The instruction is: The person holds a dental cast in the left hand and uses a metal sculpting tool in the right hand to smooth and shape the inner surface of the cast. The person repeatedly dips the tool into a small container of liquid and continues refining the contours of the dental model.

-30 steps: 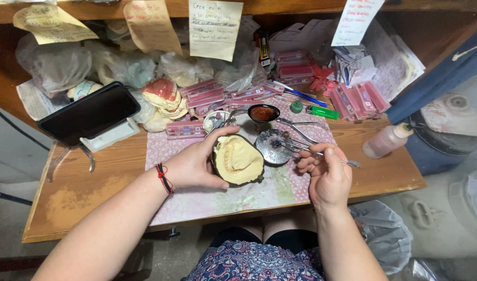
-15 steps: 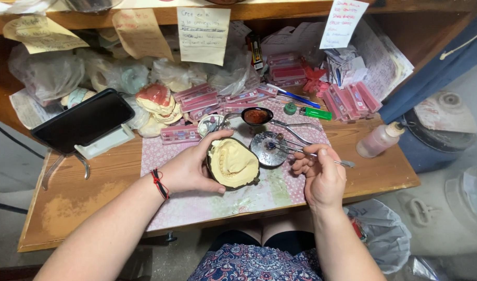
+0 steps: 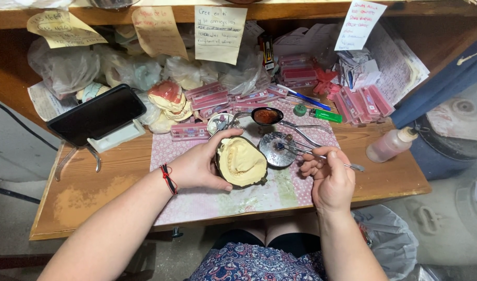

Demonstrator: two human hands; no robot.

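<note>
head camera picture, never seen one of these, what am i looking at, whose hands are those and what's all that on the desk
The picture comes from a camera worn on a person's head, looking down at their own two bare hands over a wooden desk. The left hand cups a dark round mould with a pale yellow cast inside it. The right hand holds a thin metal tool whose tip reaches a small round metal dish. They work over a pink patterned mat. Behind lie a small bowl of red material, pink flat boxes, a dark phone on a stand and a pinkish squeeze bottle. Paper notes hang from the shelf above.
</note>
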